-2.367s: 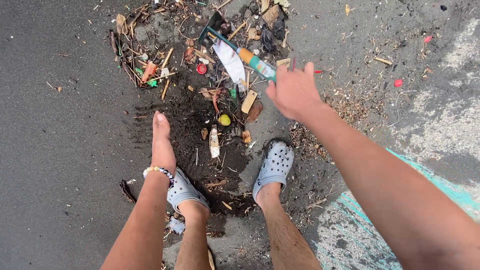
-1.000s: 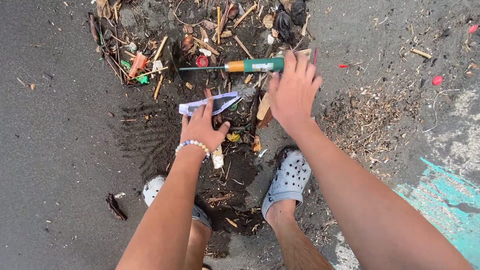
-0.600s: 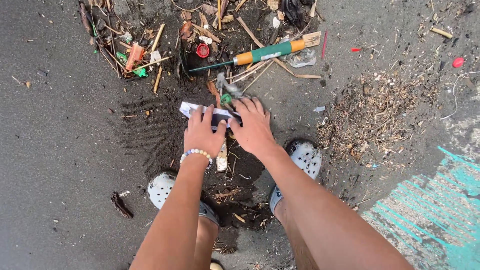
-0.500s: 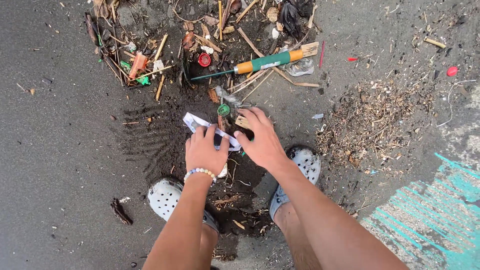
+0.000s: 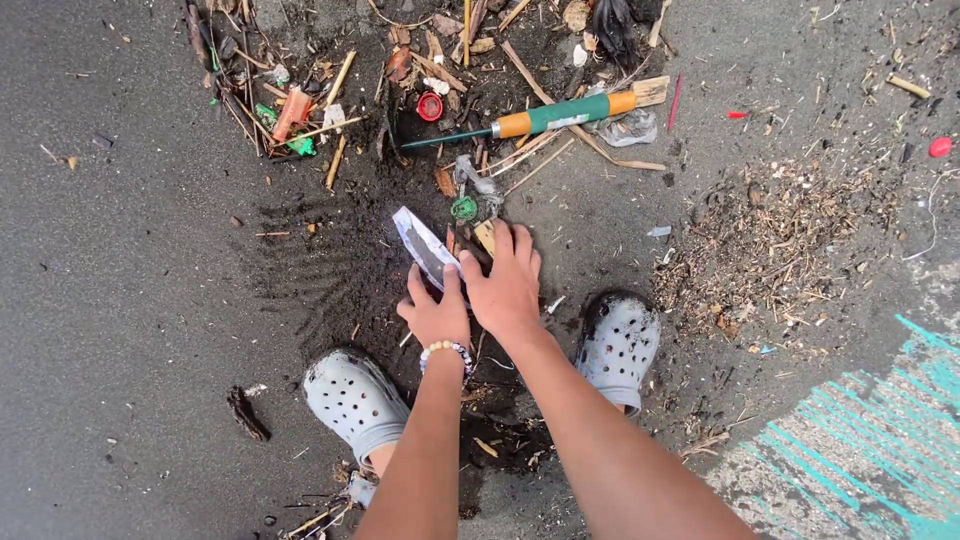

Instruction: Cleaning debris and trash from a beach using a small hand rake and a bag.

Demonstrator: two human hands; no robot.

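Observation:
My left hand (image 5: 436,312), with a bead bracelet at the wrist, grips the near end of a flat white and dark scrap of packaging (image 5: 420,243) tilted up off the dark sand. My right hand (image 5: 507,281) presses beside it, fingers curled over small bits of wood and litter, one pale wood chip (image 5: 485,235) at the fingertips. Whether those fingers hold the chip is hidden. A hand rake with a green and orange handle (image 5: 548,115) lies on the sand beyond both hands, untouched.
A pile of sticks, bottle caps and plastic bits (image 5: 300,110) covers the sand ahead. Dry plant debris (image 5: 770,235) lies to the right. My two grey clogs (image 5: 355,400) (image 5: 620,340) stand on raked sand. A turquoise painted patch (image 5: 880,430) shows at lower right.
My right hand let go of the rake, which now lies on the sand, and joined the left hand. The left hand took the scrap and lifted its far end.

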